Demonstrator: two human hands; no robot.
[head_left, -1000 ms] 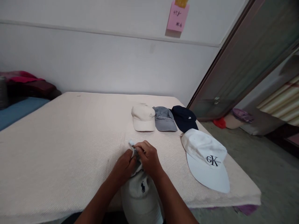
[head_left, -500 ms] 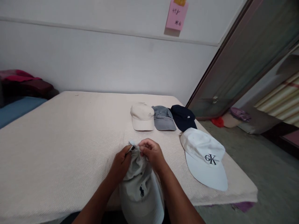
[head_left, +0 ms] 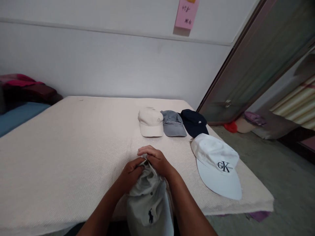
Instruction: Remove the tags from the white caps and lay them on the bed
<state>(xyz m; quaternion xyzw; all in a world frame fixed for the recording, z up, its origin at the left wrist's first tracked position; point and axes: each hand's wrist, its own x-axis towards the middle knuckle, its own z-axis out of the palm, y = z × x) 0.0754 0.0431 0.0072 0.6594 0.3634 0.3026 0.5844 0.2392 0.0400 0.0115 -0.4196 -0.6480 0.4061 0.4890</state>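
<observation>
A light grey baseball cap (head_left: 142, 206) with a dark polo-player logo hangs at the table's near edge, its brim toward me. My left hand (head_left: 131, 173) grips its back edge, near the strap. Pressed beside it, my right hand (head_left: 156, 160) pinches the same edge, with its fingers reaching over toward the left hand. The strap's end is mostly hidden by the fingers. To the right lies a white cap (head_left: 214, 160) with black CK-style letters.
A cream cap (head_left: 150, 123), a grey cap (head_left: 173, 124) and a navy cap (head_left: 194, 123) sit in a row farther back on the cloth-covered table (head_left: 73, 157). Behind stands a white wall (head_left: 110, 65) with a pink note (head_left: 186, 14). The table's right edge drops to the floor.
My hands have come closer together on the cap's back edge, with the right fingers now over the strap's end. The cap has sunk slightly lower in view.
</observation>
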